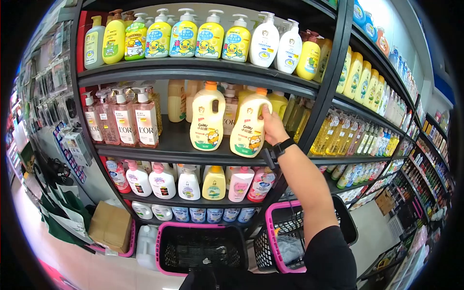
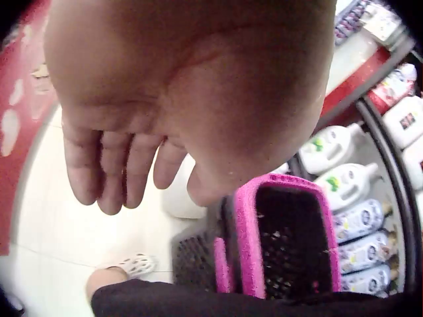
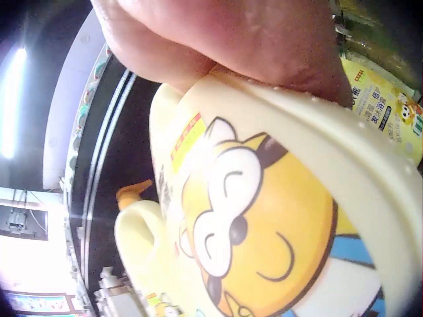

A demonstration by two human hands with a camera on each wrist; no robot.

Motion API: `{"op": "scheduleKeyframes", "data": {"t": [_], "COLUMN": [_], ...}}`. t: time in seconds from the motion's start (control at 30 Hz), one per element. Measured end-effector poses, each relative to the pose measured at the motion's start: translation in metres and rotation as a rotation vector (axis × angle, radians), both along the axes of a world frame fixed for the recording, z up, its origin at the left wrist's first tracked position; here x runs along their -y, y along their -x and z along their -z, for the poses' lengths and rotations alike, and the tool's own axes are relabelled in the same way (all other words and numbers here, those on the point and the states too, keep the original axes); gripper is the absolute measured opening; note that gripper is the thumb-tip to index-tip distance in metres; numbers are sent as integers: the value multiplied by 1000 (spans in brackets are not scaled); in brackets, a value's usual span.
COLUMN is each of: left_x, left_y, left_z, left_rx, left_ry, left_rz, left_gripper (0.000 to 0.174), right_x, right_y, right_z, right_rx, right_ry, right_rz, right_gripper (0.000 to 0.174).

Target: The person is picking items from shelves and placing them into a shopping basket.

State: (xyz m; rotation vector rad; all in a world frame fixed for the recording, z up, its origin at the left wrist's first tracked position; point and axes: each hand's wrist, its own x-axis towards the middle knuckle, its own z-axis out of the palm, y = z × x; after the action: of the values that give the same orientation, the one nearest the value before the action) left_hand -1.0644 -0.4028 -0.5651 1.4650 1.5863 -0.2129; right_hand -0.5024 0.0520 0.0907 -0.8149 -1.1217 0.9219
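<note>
Black metal shelving [image 1: 193, 67] fills most of the head view. Our right hand [image 1: 273, 126] grips the side handle of an orange-capped cream plastic bottle [image 1: 247, 133], which is at the front edge of the black middle shelf [image 1: 174, 137]; we cannot tell whether its base touches. We judge that a low swing leftward could topple the matching fox-labelled cream bottle [image 1: 207, 121] just beside it, and that a slack hold on the handle could let the weight twist and drop. Rightward, a slanting black upright post [image 1: 323, 111] limits the room; out from the shelf's lip the air looks free, above a pink-rimmed black plastic basket [image 1: 203, 241].

From the left wrist, our left hand [image 2: 188, 92] holds nothing, its fingers loosely extended above the pale smooth floor [image 2: 59, 211], so a slip would, we think, find no second hand ready beneath.

From the right wrist, the two cream bottles sit close together, and a yellow printed package [image 3: 390, 109] shows past the hand's other side, likely to be brushed if the hand rolls that way
</note>
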Motion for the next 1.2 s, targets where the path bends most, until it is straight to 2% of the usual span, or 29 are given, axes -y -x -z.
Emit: {"op": "scheduleKeyframes", "data": {"t": [0.07, 0.1, 0.13, 0.17, 0.2, 0.23, 0.27, 0.3, 0.33, 0.37, 0.4, 0.47, 0.5, 0.53, 0.63, 0.73, 0.8, 1.0, 1.03, 1.13, 1.2], "left_x": [-23, -51, -66, -103, -131, -160, -184, -201, -215, -231, -236, -241, -242, -240, -229, -211, -208, -201, -204, -203, -213], "left_y": [19, 8, -42, -72, -91, -111, -132, -165, -190, -213, -238, -287, -313, -333, -369, -405, -428, -478, -483, -491, -475], "left_z": [9, 15, -90, -177, -224, -260, -280, -343, -384, -399, -437, -473, -489, -497, -489, -485, -486, -473, -473, -448, -402], "left_rx": [-142, -348, -82, 40, 216, 283, 426, 526, 591, 818, 828, 1057, 1220, 1377, 1395, 1474, 1471, 1335, 1279, 1276, 1152], "left_ry": [-337, -332, -347, -372, -572, -621, -777, -754, -712, -632, -648, -717, -597, -469, -450, -328, -306, -311, -321, -224, -119], "left_rz": [443, 350, -406, -424, -350, -332, -310, -241, -168, -127, -19, 81, 106, 129, 120, 100, 176, 354, 453, 312, 193], "left_gripper": [41, 45, 48, 46, 37, 38, 34, 31, 41, 54, 70, 82, 87, 93, 91, 89, 86, 89, 83, 72, 54], "right_x": [25, 38, 54, 79, 103, 117, 135, 147, 160, 175, 192, 223, 235, 247, 274, 298, 303, 339, 342, 342, 331], "right_y": [-6, -8, -8, -1, 4, 5, 11, 12, 13, 17, 22, 27, 29, 27, 3, -30, -54, -127, -136, -168, -190], "right_z": [2, 5, 7, 7, 11, 24, 34, 50, 67, 79, 87, 105, 116, 124, 129, 118, 123, 117, 120, 134, 163], "right_rx": [-27, -36, -59, -58, -57, -60, -59, -42, -28, -39, -55, -92, -124, -156, 20, 142, 81, 266, 308, 516, 675], "right_ry": [41, 8, 28, 78, 131, 147, 200, 240, 287, 297, 306, 289, 265, 235, 206, 240, 211, 301, 324, 385, 494], "right_rz": [1, -59, -92, -112, -130, -170, -198, -226, -255, -312, -369, -415, -424, -428, -362, -301, -329, -287, -252, -198, -206], "right_gripper": [36, 35, 34, 34, 35, 34, 34, 34, 35, 36, 36, 39, 40, 41, 37, 34, 36, 51, 50, 41, 45]}}
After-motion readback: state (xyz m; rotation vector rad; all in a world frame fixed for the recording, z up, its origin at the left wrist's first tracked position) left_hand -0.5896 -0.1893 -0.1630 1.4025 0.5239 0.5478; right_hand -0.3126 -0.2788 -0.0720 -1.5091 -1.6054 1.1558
